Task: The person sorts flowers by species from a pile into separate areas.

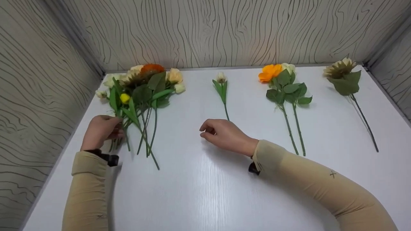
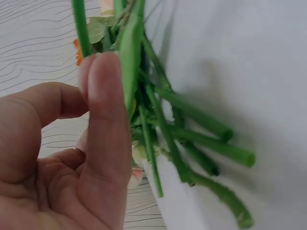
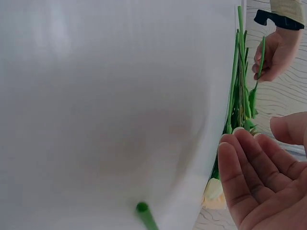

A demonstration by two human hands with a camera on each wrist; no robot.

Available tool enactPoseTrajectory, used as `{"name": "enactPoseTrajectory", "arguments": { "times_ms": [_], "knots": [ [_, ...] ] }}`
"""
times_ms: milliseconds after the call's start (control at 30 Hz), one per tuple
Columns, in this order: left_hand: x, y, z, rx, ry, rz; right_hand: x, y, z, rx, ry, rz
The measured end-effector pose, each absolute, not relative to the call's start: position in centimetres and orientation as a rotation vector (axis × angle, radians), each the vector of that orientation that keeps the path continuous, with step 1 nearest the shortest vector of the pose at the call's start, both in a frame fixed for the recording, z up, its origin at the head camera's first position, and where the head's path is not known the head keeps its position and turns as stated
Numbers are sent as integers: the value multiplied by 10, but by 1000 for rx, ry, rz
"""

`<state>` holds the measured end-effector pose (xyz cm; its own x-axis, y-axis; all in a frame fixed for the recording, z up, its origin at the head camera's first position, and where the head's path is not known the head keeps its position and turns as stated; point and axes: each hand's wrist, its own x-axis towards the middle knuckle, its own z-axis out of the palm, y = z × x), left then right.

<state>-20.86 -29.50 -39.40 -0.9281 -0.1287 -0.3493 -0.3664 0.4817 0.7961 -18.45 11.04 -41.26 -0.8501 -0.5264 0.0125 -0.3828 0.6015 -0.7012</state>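
At the left, my left hand (image 1: 102, 131) pinches a green flower stem (image 3: 262, 55) between thumb and fingers; its fingertips hide part of it in the left wrist view. Around it lies a pile of flowers with an orange bloom (image 1: 152, 68), a yellow tulip (image 1: 125, 98) and peach and cream heads, their cut stems (image 2: 206, 115) fanning toward the front. My right hand (image 1: 226, 134) hovers over the middle of the table, fingers loosely curved and holding nothing. Just beyond it lies a single white tulip (image 1: 221, 78) with green leaves, its lower stem partly covered by that hand.
On the white table (image 1: 179, 192), right of centre, an orange flower (image 1: 270, 73) and a pale green-white rose (image 1: 288, 67) lie side by side. A cream flower (image 1: 341, 68) with a long dark stem lies at the far right. Wood-grain-patterned panels (image 1: 224, 32) enclose the back and sides.
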Motion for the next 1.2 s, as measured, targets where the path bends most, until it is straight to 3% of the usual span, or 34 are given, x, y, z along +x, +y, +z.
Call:
{"name": "enactPoseTrajectory", "arguments": {
  "times_ms": [267,800,1200],
  "knots": [
    [-200,-258,-373,-266,2654,1416,-195,129,-407,-659,2639,-1195],
    [-190,-51,-380,466,2684,1310,-208,173,-390,-225,2202,-2011],
    [-184,-12,-394,657,2716,1240,-202,184,-397,-50,2044,-2126]
  ]
}}
